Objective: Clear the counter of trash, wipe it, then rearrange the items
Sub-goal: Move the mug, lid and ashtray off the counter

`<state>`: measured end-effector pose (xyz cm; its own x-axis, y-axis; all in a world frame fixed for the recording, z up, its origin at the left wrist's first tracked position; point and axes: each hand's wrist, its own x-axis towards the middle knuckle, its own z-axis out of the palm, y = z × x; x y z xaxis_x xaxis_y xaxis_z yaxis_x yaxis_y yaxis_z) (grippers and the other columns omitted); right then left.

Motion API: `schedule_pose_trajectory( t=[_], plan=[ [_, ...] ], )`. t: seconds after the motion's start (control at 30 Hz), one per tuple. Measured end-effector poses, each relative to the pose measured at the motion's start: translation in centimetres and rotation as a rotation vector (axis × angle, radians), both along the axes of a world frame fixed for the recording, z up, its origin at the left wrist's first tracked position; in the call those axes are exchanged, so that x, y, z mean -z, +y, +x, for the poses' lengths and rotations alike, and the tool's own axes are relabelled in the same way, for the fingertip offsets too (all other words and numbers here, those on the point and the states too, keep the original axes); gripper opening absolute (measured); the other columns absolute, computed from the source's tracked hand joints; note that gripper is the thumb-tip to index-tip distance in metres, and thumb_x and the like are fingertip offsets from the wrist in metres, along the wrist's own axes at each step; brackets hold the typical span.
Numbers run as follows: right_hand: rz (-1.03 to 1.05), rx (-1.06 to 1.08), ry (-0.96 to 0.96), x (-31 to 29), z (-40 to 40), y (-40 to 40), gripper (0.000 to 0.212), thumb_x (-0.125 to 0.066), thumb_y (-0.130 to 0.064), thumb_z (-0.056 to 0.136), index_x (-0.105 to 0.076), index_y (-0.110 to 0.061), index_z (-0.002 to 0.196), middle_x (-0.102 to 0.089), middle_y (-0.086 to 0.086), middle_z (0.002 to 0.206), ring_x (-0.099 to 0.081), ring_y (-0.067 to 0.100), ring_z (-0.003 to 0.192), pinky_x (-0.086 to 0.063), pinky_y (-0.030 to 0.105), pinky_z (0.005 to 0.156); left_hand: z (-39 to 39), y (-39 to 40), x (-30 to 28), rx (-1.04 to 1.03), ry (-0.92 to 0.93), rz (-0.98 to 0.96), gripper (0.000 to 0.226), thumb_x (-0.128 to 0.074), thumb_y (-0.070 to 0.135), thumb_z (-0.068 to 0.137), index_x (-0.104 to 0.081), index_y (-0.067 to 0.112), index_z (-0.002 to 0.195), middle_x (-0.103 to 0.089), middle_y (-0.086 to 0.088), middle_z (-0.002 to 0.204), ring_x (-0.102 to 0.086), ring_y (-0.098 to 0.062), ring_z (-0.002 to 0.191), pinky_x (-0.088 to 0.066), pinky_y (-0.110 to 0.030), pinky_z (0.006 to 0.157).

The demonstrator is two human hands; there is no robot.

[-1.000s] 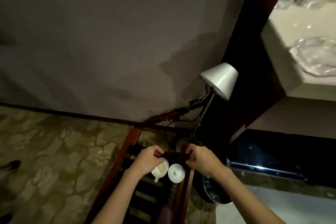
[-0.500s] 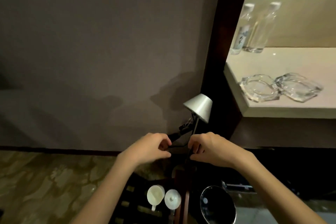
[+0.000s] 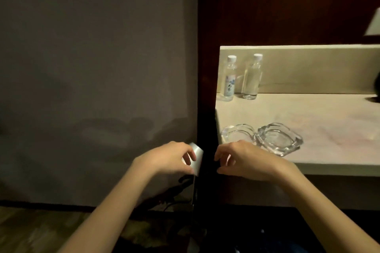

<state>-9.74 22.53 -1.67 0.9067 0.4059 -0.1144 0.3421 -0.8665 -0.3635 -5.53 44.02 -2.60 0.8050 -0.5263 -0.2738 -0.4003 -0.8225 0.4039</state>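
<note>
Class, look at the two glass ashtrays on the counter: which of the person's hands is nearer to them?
The right hand. It hovers just in front of the ashtrays, overlapping their near edge in view. The left hand is farther left, past the dark wooden post, in front of the lamp shade.

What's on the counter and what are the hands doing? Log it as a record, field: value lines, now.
counter: pale stone top, in a dark wood alcove
bottles: two clear water bottles with white caps, labelled bottle and plain bottle, upright side by side at the back left
ashtrays: two glass ashtrays, left ashtray and right ashtray, touching near the front left edge
left hand: fingers curled, in front of the silver lamp shade; contact unclear
right hand: fingers loosely curled, nothing visibly held, in front of the counter edge
</note>
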Motion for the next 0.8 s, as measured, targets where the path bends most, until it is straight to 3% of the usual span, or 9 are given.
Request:
schedule_pose_trajectory(
  t=[0.1,0.27,0.4,0.5,0.6,0.67,0.8],
  plan=[
    [-0.013,-0.013,0.014,-0.6,0.9,-4.1,0.026,-0.067,-0.032,0.084,-0.063,-0.021,0.108,-0.069,-0.006,0.099,-0.064,0.012,0.089,-0.052,0.032,0.082,0.7,-3.9,-0.8,-0.018,0.026,0.009,0.032,-0.071,0.032,0.082,-0.061,0.026,0.112,-0.066,0.011,0.108,-0.061,-0.004,0.090,-0.050,-0.024,0.083],
    [-0.023,-0.009,0.014,-0.9,2.4,-8.7,0.027,-0.067,-0.035,0.086,-0.063,-0.022,0.110,-0.069,-0.010,0.101,-0.064,0.009,0.088,-0.054,0.032,0.083,2.7,-8.5,-1.0,-0.055,0.066,0.116,0.038,-0.072,0.035,0.081,-0.062,0.021,0.115,-0.068,0.007,0.105,-0.064,-0.011,0.094,-0.048,-0.024,0.075],
    [0.002,0.003,0.025,-0.2,3.3,-10.6,0.025,-0.068,-0.037,0.085,-0.064,-0.024,0.107,-0.064,-0.015,0.091,-0.063,0.006,0.085,-0.054,0.032,0.082,4.5,-10.9,-0.8,-0.138,0.093,0.098,0.035,-0.060,0.039,0.089,-0.069,0.007,0.101,-0.073,-0.006,0.095,-0.070,-0.016,0.078,-0.047,-0.022,0.061],
    [0.015,-0.001,0.028,0.3,4.0,-11.6,0.024,-0.067,-0.038,0.085,-0.064,-0.025,0.105,-0.063,-0.016,0.090,-0.063,0.004,0.085,-0.055,0.032,0.082,5.9,-12.3,0.1,-0.253,0.144,0.023,0.040,-0.056,0.038,0.093,-0.064,0.000,0.093,-0.071,-0.009,0.084,-0.066,-0.018,0.065,-0.052,-0.025,0.060],
    [0.039,0.023,0.040,0.2,4.6,-12.4,0.024,-0.067,-0.037,0.086,-0.065,-0.023,0.106,-0.063,-0.013,0.093,-0.063,0.007,0.087,-0.055,0.027,0.081,7.3,-13.0,1.1,-0.361,0.134,-0.024,0.036,-0.056,0.036,0.093,-0.056,0.004,0.076,-0.066,-0.007,0.067,-0.064,-0.017,0.055,-0.056,-0.028,0.063],
    [0.044,0.041,0.035,0.0,5.0,-12.8,0.024,-0.067,-0.035,0.087,-0.066,-0.021,0.106,-0.066,-0.009,0.096,-0.064,0.009,0.088,-0.054,0.028,0.082,7.9,-13.2,1.4,-0.406,0.142,-0.058,0.031,-0.061,0.029,0.090,-0.057,0.005,0.072,-0.066,-0.006,0.061,-0.063,-0.014,0.051,-0.054,-0.024,0.056],
    [0.034,0.101,0.012,0.1,6.0,-13.1,0.026,-0.064,-0.037,0.088,-0.068,-0.018,0.105,-0.071,-0.003,0.101,-0.064,0.010,0.084,-0.053,0.032,0.083,8.6,-13.4,1.8,-0.451,0.156,-0.112,0.024,-0.068,0.016,0.082,-0.057,0.006,0.063,-0.063,-0.005,0.050,-0.066,-0.018,0.054,-0.050,-0.021,0.051]
  ],
)
